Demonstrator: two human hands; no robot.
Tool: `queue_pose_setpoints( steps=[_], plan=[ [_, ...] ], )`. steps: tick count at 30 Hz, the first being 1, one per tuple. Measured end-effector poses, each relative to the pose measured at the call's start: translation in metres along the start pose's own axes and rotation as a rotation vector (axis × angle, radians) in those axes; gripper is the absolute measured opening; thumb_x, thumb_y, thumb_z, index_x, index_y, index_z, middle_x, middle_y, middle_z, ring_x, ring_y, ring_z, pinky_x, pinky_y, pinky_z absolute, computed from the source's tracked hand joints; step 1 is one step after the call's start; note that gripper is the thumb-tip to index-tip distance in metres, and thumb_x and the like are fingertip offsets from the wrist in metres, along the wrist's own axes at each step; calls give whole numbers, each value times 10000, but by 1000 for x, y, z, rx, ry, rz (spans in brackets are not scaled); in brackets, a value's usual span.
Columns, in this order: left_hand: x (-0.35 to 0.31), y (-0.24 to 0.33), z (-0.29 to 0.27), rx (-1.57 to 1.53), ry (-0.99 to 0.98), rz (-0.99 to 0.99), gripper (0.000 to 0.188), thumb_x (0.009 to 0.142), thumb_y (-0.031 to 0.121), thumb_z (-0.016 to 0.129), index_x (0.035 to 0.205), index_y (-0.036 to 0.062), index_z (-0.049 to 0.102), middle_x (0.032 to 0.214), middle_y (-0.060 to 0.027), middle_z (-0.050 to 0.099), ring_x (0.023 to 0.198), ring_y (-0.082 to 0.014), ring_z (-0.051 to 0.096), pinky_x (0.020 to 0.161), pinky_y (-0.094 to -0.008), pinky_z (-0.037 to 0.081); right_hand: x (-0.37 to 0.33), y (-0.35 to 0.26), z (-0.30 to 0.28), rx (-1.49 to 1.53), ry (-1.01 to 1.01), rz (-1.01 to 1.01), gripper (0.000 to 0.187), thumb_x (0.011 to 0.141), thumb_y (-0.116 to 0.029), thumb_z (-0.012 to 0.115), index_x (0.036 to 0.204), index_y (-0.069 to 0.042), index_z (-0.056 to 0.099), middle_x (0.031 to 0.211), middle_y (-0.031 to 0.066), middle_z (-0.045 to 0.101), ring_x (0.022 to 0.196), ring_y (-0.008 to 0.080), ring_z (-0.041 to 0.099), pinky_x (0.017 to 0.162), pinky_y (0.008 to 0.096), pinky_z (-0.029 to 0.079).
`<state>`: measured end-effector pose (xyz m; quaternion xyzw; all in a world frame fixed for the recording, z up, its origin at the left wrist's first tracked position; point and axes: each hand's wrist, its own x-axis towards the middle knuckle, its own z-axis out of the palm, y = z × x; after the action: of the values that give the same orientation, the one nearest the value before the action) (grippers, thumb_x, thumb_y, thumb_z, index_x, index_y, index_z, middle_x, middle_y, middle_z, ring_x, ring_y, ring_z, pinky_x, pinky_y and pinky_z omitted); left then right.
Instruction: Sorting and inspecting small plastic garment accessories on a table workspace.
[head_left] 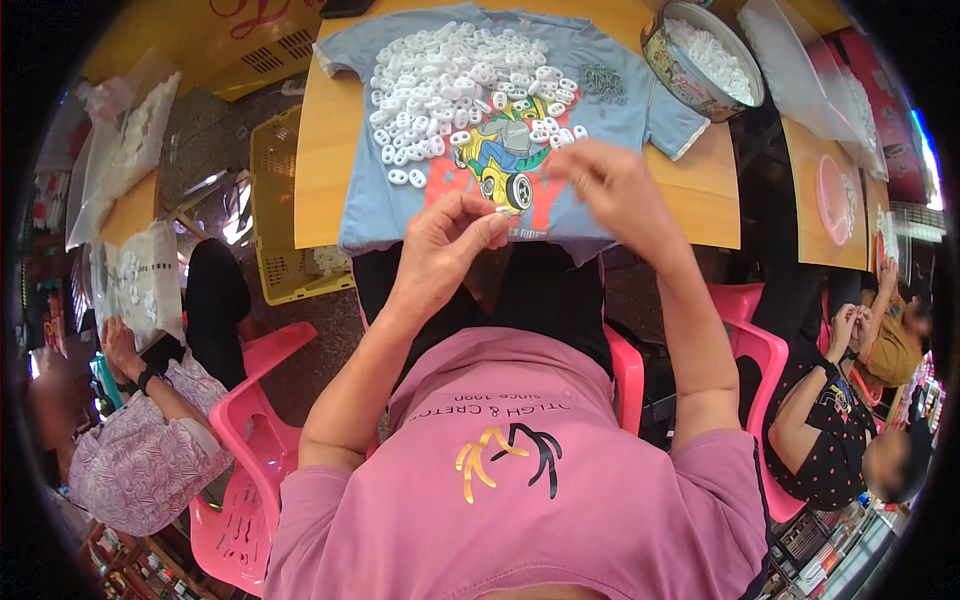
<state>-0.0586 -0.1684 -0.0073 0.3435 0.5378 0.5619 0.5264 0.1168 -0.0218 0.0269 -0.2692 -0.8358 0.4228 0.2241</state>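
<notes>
My left hand (pixel 455 238) is closed in a pinch at the table's near edge, thumb and forefinger on a small white plastic piece (pixel 503 211). Just right of it, my right hand (pixel 610 190) is raised over the shirt with fingers curled together and a little blurred; whatever they may hold cannot be made out. Beyond both hands lies a heap of white two-holed plastic pieces (pixel 440 85), spread on a blue printed T-shirt (pixel 380 215). A small pile of thin grey-green pieces (pixel 602 84), too fine to identify, sits right of the heap.
A round patterned tin (pixel 668 62) of white parts stands at the table's (pixel 705 190) far right. Left of the table is a yellow crate (pixel 285 275). Pink chairs (pixel 260 430) flank me. People work at neighbouring tables on both sides, one with a pink basin (pixel 833 200).
</notes>
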Motion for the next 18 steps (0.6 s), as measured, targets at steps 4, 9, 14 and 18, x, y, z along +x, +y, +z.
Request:
queue_pose_setpoints(
  steps=[4, 9, 14, 18],
  plan=[
    [2, 6, -3, -102, 57, 25, 133, 903, 101, 660, 971, -7, 621, 855, -39, 661, 769, -89, 625, 718, -231, 514, 16, 25, -14, -509, 269, -47, 178, 857, -126, 660, 1002, -23, 672, 870, 126, 622, 753, 272, 622, 696, 362, 484],
    [2, 3, -4, -101, 64, 33, 144, 909, 112, 658, 981, -7, 619, 878, -44, 665, 780, -91, 631, 731, -239, 521, 15, 24, -4, -547, 208, -21, 182, 833, -129, 681, 981, -22, 667, 895, 128, 613, 776, 292, 614, 710, 366, 482],
    [4, 6, 2, -129, 35, 65, 144, 911, 110, 654, 988, -5, 614, 871, -52, 664, 785, -102, 635, 735, -245, 520, 12, 34, -3, -330, 297, -27, 148, 847, -85, 667, 971, -4, 657, 845, 126, 628, 723, 243, 625, 663, 327, 484],
    [8, 6, 5, -156, 18, 69, 139, 913, 108, 651, 984, -3, 610, 862, -53, 662, 786, -106, 636, 739, -244, 517, 7, 32, -12, -292, 365, -58, 126, 853, -73, 660, 957, -2, 661, 835, 123, 641, 694, 219, 629, 634, 308, 485]
  ],
)
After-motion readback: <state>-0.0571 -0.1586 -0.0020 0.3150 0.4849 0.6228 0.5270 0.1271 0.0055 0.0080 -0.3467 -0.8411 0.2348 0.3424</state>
